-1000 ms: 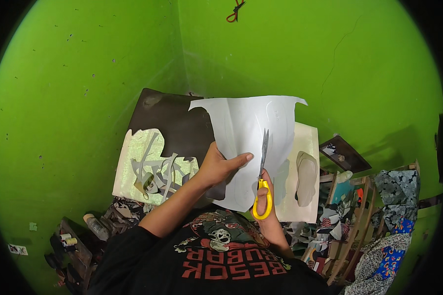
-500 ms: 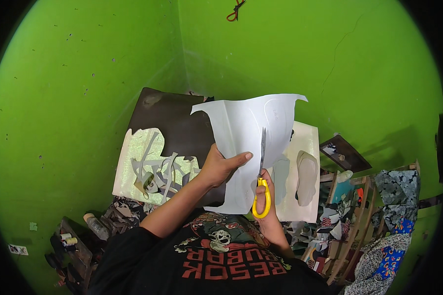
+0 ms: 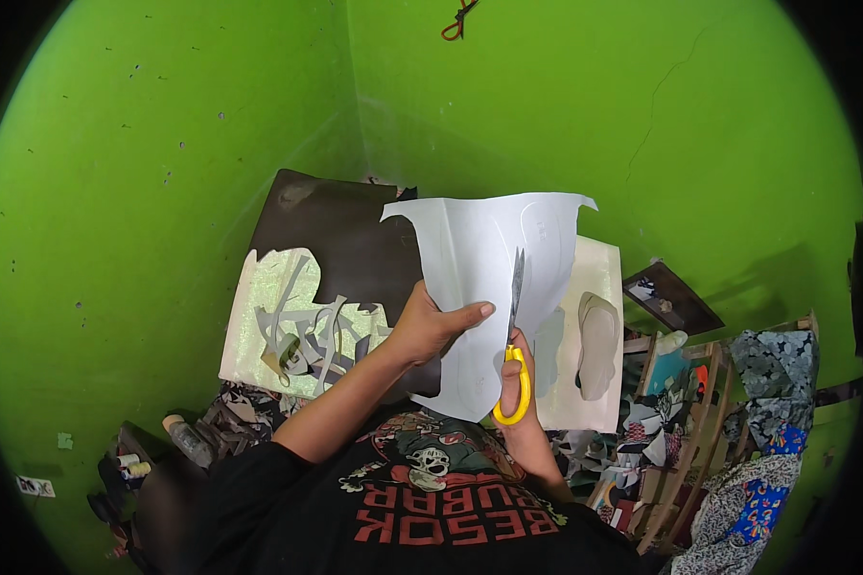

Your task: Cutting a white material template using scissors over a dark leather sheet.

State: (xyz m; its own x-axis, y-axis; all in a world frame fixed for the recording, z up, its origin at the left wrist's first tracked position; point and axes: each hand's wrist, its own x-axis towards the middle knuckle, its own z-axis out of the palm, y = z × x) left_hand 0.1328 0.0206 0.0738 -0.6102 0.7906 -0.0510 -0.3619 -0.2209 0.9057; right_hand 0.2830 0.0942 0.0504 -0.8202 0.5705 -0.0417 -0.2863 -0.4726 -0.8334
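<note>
A large white sheet [image 3: 470,259] with curved outlines drawn on it is held up in front of me. My left hand [image 3: 436,324] grips its left side, thumb on top and the other fingers hidden behind. In my right hand [image 3: 520,383] is a pair of scissors [image 3: 511,395] with yellow handles. Their blades point away from me over the sheet and are slightly parted at the tips. Whether the sheet lies between the blades is hard to make out.
Below is a pale table top [image 3: 599,412] with a dark brown sheet [image 3: 340,225], grey offcut strips [image 3: 302,316] and stacked sole-shaped pieces [image 3: 597,345]. A wooden rack [image 3: 695,460] with fabric scraps stands at right. A bottle [image 3: 190,441] lies at lower left. Green walls meet behind.
The white sheet has shifted slightly, its far edge dipping a little toward me. The scissor blades have parted a little at the tips. My left hand keeps its hold.
</note>
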